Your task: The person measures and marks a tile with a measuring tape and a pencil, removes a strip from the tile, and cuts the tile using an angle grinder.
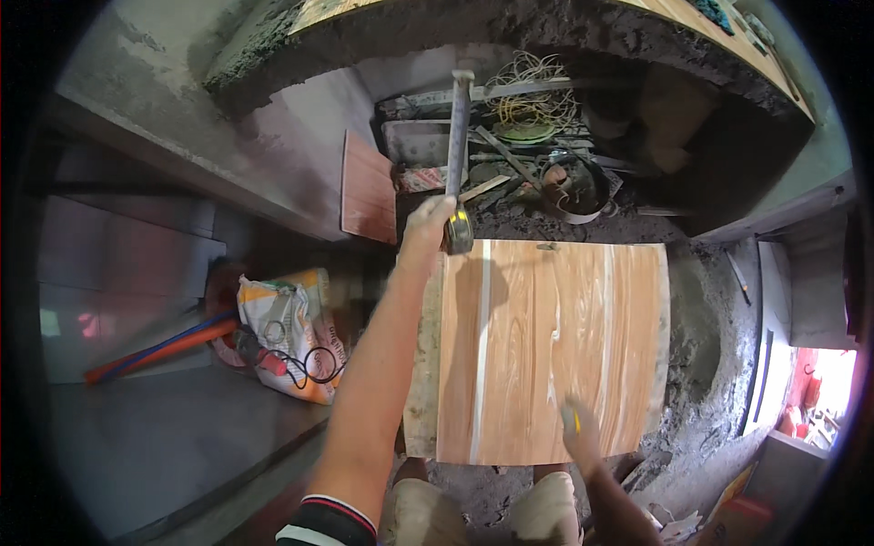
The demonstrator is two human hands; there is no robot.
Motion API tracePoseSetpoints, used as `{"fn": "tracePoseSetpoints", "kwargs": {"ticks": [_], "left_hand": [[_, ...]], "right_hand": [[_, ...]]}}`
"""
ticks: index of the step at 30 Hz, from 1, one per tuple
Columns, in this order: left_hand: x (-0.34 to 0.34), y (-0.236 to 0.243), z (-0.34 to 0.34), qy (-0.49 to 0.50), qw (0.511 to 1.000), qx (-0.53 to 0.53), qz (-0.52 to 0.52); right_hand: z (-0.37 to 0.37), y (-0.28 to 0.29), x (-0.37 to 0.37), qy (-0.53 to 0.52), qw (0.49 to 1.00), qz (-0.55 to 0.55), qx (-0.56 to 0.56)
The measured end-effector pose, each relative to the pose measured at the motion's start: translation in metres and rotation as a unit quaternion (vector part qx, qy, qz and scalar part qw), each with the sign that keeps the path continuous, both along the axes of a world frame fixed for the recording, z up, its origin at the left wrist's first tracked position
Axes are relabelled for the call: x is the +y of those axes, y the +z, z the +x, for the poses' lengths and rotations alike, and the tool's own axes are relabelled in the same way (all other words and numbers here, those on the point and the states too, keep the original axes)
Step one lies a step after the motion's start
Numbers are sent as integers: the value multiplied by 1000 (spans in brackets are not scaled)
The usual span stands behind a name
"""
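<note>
Tape measure [460, 234] — in left fingers [443, 207]

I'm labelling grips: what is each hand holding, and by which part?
The left hand holds a tape measure by its case, near the blade. The right hand holds a small, partly yellow object; by which part is unclear.

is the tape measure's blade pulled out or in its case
Out: a long strip of blade extends from the tape measure held in the left hand.

Grey wall [319, 123] (patchy), dirty floor [487, 505], bright opening [836, 387]
</note>
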State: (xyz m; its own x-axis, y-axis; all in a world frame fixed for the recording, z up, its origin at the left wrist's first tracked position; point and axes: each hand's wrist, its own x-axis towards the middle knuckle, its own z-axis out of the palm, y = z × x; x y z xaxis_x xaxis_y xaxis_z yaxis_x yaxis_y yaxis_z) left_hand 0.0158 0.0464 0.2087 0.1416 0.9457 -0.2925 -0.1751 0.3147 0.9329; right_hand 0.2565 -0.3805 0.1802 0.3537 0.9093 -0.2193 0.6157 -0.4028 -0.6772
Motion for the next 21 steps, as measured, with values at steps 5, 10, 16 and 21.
{"fn": "tracePoseSetpoints", "kwargs": {"ticks": [5, 10, 16, 21], "left_hand": [[57, 20, 5, -13, 999, 1, -33], [90, 30, 26, 13, 999, -21, -48], [114, 31, 30, 3, 998, -48, -34], [112, 43, 39, 7, 997, -59, -38]], "right_hand": [[2, -19, -174, 71, 962, -262, 14], [-6, -36, -228, 157, 948, -276, -36], [-7, -30, -205, 180, 938, -294, -31], [-4, -19, -191, 207, 931, -300, -30]]}}
